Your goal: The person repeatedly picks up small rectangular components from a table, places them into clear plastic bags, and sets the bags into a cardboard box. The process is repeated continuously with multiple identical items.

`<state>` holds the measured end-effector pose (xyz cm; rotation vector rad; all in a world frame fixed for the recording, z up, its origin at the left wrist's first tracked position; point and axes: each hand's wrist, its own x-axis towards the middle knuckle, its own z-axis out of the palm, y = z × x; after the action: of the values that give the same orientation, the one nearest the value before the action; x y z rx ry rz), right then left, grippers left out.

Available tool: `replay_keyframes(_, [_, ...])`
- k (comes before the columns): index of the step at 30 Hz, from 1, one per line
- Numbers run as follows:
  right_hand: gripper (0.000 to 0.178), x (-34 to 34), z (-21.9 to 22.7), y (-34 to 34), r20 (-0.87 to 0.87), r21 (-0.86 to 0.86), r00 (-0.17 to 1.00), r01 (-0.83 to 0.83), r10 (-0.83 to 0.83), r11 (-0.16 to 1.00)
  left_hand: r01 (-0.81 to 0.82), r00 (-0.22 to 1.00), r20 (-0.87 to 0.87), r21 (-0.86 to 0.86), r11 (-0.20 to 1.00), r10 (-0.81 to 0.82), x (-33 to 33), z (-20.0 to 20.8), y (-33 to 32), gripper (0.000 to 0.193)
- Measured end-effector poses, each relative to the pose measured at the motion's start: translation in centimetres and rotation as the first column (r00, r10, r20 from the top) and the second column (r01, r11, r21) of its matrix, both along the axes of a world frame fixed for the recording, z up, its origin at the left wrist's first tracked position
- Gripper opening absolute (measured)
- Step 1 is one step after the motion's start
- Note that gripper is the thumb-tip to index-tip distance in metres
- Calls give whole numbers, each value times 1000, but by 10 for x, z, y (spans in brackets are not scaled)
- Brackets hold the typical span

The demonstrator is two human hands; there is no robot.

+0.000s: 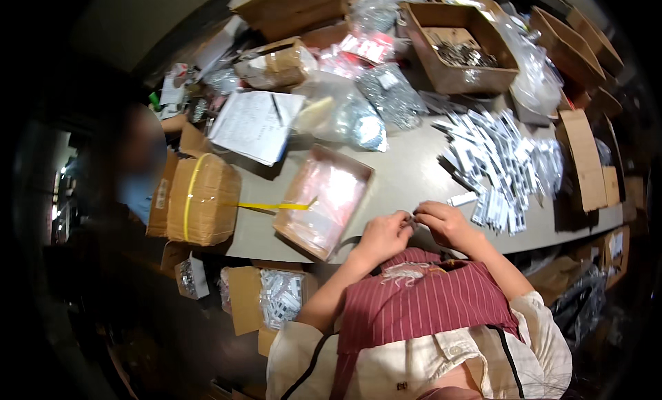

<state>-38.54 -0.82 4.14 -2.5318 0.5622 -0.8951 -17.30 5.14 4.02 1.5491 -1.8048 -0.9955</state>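
Close to the table's front edge, my left hand [387,233] and my right hand [445,224] come together, their fingertips pinched. Between them is a small dark thing [412,220], too small to name. Just beyond my right hand lies a single pale flat strip [462,198]. Farther right spreads a heap of similar white and grey strips [493,162], some apparently in clear wrapping. To the left of my left hand stands a shallow open cardboard box [300,240] lined with clear plastic; pink shows through it.
A carton [215,200] with a yellow strap stands on the left. Papers [252,127] with a pen and several plastic bags [338,114] lie behind. At the back, a box [476,81] holds metal parts. Below the table, an open carton [246,300] contains packets. Another person [141,158] is at far left.
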Motion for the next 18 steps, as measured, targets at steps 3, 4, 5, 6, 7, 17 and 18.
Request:
replay_keyframes(3, [28,-5,-2,3,5,-16,997,72,-72,997,-46,999,10,-81,996,47,-4,4,-6,14])
replay_keyframes(4, [31,-11,-2,5,-24,28,996,91,-91,995,-72,997,-1,-125,989,73,-7,7,-8,13])
replay_keyframes(5, [31,-13,-1,6,-40,51,993,109,-107,993,-74,997,-21,-76,994,73,-7,8,-11,13])
replay_keyframes(6, [32,-14,-1,6,-57,73,991,125,-121,989,-76,996,-40,-27,997,75,-8,8,-14,13])
replay_keyframes(7, [33,-16,0,7,-74,95,988,141,-134,985,-78,995,-59,23,997,80,-9,8,-16,13])
replay_keyframes(17, [21,-12,10,12,-71,183,969,245,-236,952,-75,993,-79,103,992,84,-15,12,-30,12])
replay_keyframes(18, [19,-11,12,14,-83,245,962,274,-261,930,-74,993,-80,99,992,82,-16,11,-29,13])
